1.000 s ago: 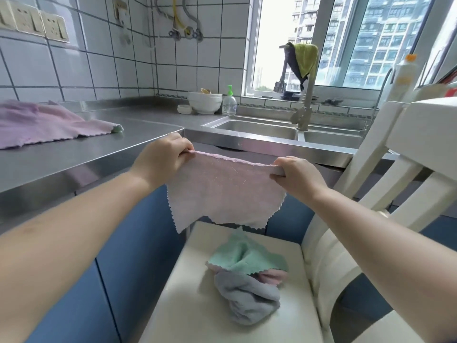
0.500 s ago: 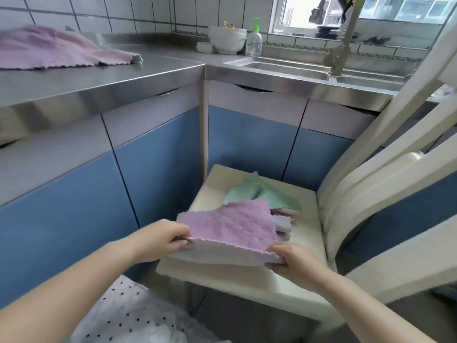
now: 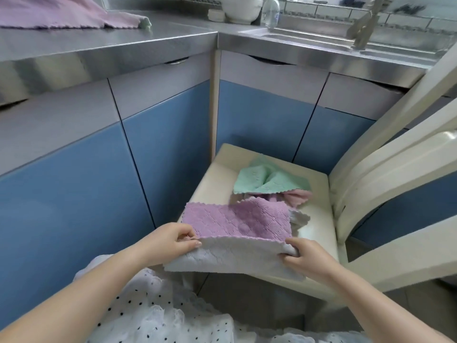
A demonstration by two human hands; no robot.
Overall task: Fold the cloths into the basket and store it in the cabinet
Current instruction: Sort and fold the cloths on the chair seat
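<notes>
A purple cloth (image 3: pixel 237 220) with a white underside lies folded over at the front of the cream chair seat (image 3: pixel 319 231). My left hand (image 3: pixel 173 240) pinches its left edge and my right hand (image 3: pixel 300 254) grips its right edge. Behind it on the seat sits a loose pile with a green cloth (image 3: pixel 267 180) on top and a pink cloth (image 3: pixel 298 195) under it. Another pink-purple cloth (image 3: pixel 57 13) is spread on the steel counter at the far left. No basket is in view.
Blue cabinet doors (image 3: pixel 168 149) run under the steel counter (image 3: pixel 123 43) in an L around the chair. The chair back (image 3: pixel 395 169) rises on the right. A sink (image 3: pixel 296 35), tap, white bowl (image 3: pixel 241 9) and soap bottle (image 3: pixel 270 11) stand at the back.
The cloth was held up stretched at chest height; both hands have brought it down onto the chair seat, and it is now folded over with its purple side on top.
</notes>
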